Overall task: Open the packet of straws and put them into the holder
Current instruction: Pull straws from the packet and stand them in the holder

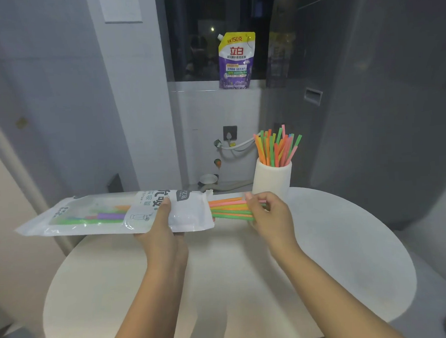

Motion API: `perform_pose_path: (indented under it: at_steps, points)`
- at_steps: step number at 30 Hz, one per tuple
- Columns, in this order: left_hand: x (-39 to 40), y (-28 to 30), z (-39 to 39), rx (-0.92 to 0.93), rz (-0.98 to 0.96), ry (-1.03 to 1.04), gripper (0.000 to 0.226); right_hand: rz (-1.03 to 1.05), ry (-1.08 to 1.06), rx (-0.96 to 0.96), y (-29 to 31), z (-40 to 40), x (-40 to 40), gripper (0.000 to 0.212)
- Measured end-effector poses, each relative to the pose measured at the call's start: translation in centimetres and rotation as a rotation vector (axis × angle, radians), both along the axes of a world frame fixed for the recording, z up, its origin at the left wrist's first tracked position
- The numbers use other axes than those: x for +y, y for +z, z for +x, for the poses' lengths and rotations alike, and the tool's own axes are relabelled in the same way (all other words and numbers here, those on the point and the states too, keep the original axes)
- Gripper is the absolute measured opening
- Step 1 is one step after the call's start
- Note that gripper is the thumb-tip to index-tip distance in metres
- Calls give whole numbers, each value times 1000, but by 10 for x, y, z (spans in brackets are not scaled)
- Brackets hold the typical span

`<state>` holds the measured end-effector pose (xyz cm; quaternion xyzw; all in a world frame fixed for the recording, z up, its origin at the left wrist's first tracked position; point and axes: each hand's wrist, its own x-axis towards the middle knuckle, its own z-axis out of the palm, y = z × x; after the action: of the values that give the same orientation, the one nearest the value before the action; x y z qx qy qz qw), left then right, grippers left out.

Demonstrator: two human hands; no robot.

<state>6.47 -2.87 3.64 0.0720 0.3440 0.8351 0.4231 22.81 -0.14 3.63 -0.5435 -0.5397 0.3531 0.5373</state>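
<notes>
Two hands share the work: right hand [266, 213] pinches a bundle of straws [230, 209] lying left-right, half out of the packet [91, 215] gripped by left hand [165, 222]; holder [272, 178] stands just beyond on the bench [335, 240].

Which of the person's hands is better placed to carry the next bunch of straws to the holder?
The right hand. It already pinches the bunch of straws sticking out of the packet, and the holder stands just behind it. The left hand grips the packet.
</notes>
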Motion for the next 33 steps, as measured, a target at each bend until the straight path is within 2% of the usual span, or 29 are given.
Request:
perform_pose_path:
  at_steps: [3,7,10,12,16,21,27,29,32,33]
  points:
    - [2,-2,-1,-40,-21,9,52,-48,9,151,2,8,3,32]
    - [3,-2,1,-59,-32,38,53,-178,188,604,2,3,-1,28]
    - [3,-2,2,-90,-25,44,58,-267,194,845,0,-9,-4,23]
    - [3,-1,1,-112,-28,56,58,-299,176,887,-1,-13,-7,26]
    - [2,1,-1,-135,-23,79,59,-322,241,941,-1,-17,-10,55]
    - [3,-1,1,-148,-12,62,58,-335,401,931,-6,-31,-14,42]
    - [3,-3,14,-153,-11,25,57,-327,494,970,-5,-41,-12,64]
    - [2,-4,21,-132,-9,-1,55,-285,468,992,0,-40,-7,56]
    - [3,-4,24,-142,-13,-19,55,-271,344,934,6,-33,1,27]
    - [4,-5,23,-149,-12,-21,56,-252,311,909,6,-30,3,25]
